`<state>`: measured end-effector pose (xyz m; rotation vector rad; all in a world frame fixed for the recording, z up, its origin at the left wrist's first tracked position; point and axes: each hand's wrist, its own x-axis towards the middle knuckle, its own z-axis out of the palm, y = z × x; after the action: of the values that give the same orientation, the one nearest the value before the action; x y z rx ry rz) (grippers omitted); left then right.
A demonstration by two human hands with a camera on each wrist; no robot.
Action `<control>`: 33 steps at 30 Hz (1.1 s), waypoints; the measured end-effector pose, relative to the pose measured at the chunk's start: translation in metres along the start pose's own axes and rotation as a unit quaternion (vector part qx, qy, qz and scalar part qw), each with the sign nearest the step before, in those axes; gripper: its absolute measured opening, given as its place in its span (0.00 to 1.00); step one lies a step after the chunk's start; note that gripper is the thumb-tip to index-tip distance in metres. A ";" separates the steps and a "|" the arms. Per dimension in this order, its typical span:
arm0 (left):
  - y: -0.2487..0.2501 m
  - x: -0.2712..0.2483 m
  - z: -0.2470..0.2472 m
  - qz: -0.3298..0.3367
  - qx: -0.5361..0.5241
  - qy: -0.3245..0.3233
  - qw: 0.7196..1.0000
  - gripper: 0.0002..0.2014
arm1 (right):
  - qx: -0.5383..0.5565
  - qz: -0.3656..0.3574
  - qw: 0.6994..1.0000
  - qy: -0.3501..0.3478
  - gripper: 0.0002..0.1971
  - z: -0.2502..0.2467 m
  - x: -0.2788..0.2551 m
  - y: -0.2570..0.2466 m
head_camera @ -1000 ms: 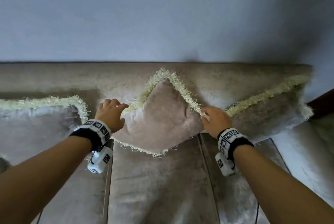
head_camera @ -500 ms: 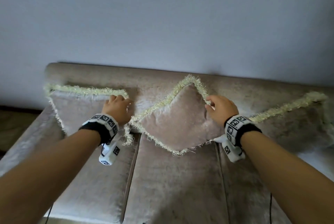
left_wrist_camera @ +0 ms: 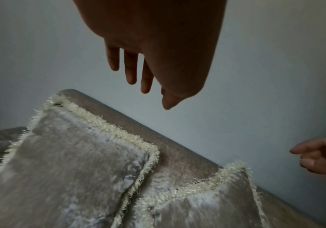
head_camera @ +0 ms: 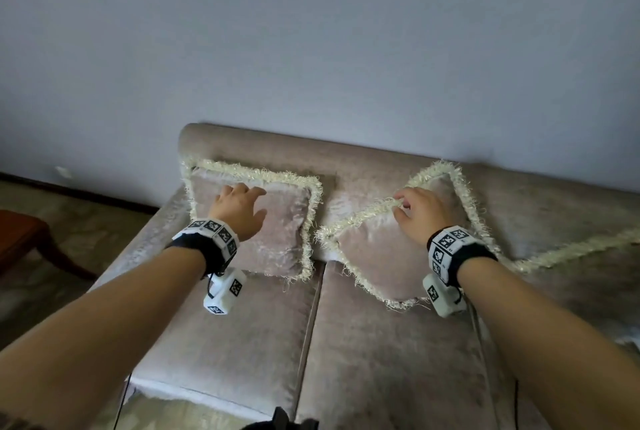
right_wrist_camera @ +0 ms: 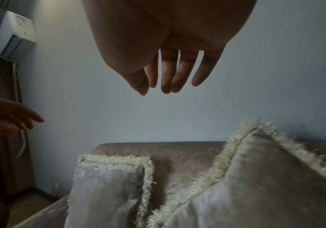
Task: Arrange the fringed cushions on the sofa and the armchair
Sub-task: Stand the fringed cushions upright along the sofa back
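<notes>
Three fringed cushions are seen on the sofa (head_camera: 381, 353), all propped against its backrest. The left cushion (head_camera: 277, 232) is set square at the sofa's left end, beside the armrest. The middle cushion (head_camera: 377, 256) is stood on one corner as a diamond, its left tip close to the left cushion's fringe. The right cushion (head_camera: 571, 253) is only partly in view at the right edge, just beside the middle one.

The left hand (head_camera: 239, 211) is held over the face of the left cushion with fingers spread and relaxed; nothing is gripped, and in the left wrist view clear air is seen between fingers and fabric. The right hand (head_camera: 419, 211) is held over the upper left edge of the middle cushion, fingers loosely extended, nothing held.

A dark wooden table (head_camera: 20, 239) is noted on the floor left of the sofa.
</notes>
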<state>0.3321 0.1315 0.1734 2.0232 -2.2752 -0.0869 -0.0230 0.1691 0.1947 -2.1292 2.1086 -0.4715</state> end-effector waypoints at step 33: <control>-0.316 0.111 0.168 -0.112 -0.098 -0.174 0.973 0.24 | -0.046 -0.039 0.982 -0.177 0.28 0.276 0.202 -0.229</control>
<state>0.6129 -0.0196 -0.0236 2.2930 -2.0930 -0.7077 0.2739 -0.0624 0.0293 -2.1573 1.8855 0.0055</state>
